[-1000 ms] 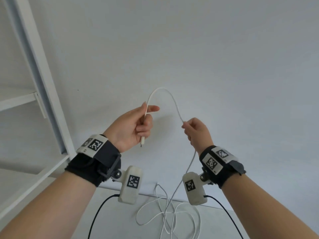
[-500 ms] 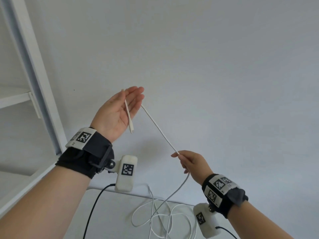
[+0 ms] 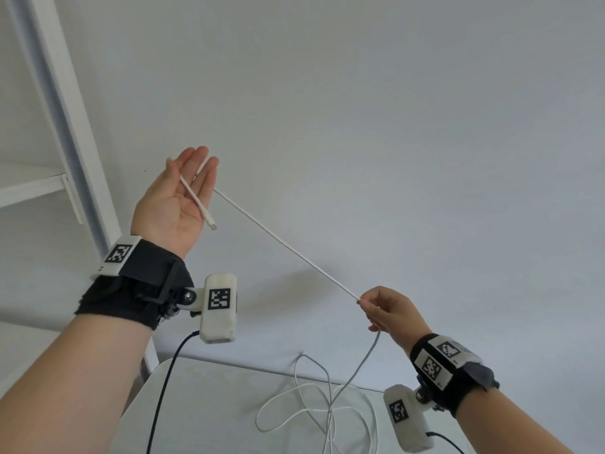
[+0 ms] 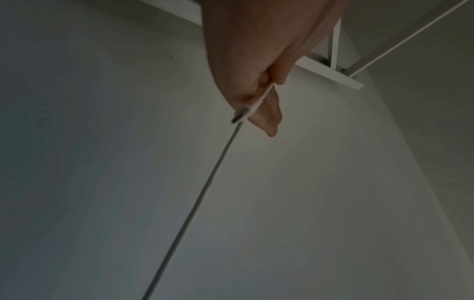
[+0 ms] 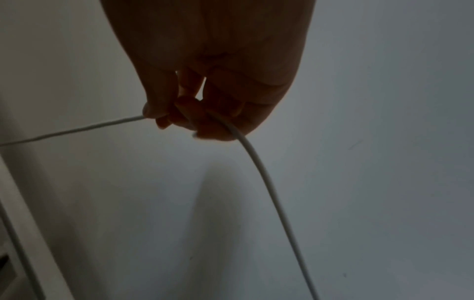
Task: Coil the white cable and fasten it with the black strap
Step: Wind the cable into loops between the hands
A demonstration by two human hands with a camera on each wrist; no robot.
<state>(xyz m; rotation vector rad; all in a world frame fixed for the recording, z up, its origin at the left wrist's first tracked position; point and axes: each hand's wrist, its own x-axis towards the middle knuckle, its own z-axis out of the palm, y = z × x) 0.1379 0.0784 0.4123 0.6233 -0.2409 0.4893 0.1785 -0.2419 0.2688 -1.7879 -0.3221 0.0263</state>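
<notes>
A thin, smooth white cable (image 3: 288,249) runs taut from the raised left hand (image 3: 170,204), whose flat, released grip lets the plug end lie across the palm, down to the right hand (image 3: 391,314), its grip pinching the cord. Below the right hand, slack loops sprawl on the white counter (image 3: 209,404). Only the left-wrist view shows the metal plug tip (image 4: 239,117); a white shelf frame (image 3: 65,126) stands left of the raised hand.

Bare indoor room, plain white wall (image 3: 393,126), white metal shelving frame (image 3: 65,126), white table (image 3: 212,404)
</notes>
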